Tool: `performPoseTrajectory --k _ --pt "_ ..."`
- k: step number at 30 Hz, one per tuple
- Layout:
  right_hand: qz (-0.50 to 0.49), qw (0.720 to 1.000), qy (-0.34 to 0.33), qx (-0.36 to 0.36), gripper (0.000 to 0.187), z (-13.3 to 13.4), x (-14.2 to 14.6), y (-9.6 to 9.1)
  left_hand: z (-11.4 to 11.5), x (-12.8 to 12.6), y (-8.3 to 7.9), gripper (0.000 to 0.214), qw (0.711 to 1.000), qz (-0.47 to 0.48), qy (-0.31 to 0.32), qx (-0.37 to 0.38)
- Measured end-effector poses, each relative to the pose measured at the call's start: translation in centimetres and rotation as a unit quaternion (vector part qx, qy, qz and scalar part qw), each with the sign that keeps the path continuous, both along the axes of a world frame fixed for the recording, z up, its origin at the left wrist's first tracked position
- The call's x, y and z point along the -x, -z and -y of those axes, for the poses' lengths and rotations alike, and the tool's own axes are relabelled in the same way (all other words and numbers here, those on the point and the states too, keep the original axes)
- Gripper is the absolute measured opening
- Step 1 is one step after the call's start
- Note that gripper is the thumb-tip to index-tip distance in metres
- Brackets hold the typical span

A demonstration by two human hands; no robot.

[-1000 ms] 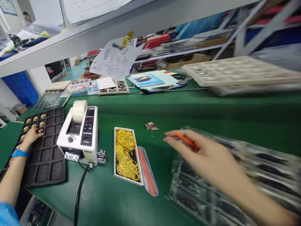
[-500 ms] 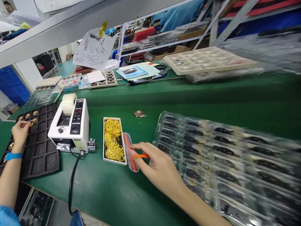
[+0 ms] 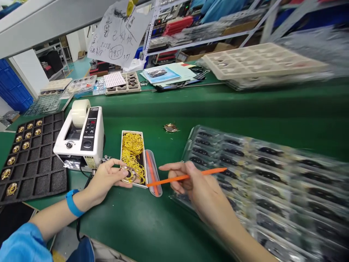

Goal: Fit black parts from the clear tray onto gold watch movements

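My left hand (image 3: 105,180), with a blue band at the wrist, pinches a round gold-rimmed metal part (image 3: 128,175) by its edge. That part hovers over the lower end of a white box (image 3: 122,145) filled with yellow rings (image 3: 132,142). In my right hand (image 3: 199,185) is an orange plastic stick (image 3: 174,179), held between thumb and fingers with its thin tip pointing left toward the part. Between the hands lies a narrow clear case (image 3: 158,189) with another orange piece (image 3: 151,165) in it. Farther back on the green table rests a small shiny metal piece (image 3: 170,127).
A white tape dispenser (image 3: 79,142) stands left of the box. Beyond it, a black foam tray (image 3: 46,167) holds several gold round parts. Clear blister trays (image 3: 245,163) with dark oval pieces cover the right side. A beige compartment tray (image 3: 261,62) sits behind.
My left hand has come from the foam tray rightward to the box, bringing a round gold part. My right hand has lifted the orange stick away from the case; its full length now shows.
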State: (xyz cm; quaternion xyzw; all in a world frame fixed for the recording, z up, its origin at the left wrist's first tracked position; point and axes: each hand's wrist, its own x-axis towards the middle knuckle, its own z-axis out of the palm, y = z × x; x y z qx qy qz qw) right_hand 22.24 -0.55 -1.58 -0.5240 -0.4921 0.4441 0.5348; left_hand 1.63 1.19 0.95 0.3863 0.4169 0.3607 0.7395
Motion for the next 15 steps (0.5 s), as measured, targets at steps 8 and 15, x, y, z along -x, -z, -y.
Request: performPoseTrajectory --k 8,15 --pt "0.014 0.995 -0.071 -0.068 0.026 2.7 1.5 -0.2 0.2 0.7 1.0 0.044 0.998 0.029 -0.047 -0.024" --pt "0.039 0.992 -0.080 -0.084 0.020 3.5 2.0 0.4 0.9 0.6 0.9 0.038 0.995 0.059 -0.009 -0.085"
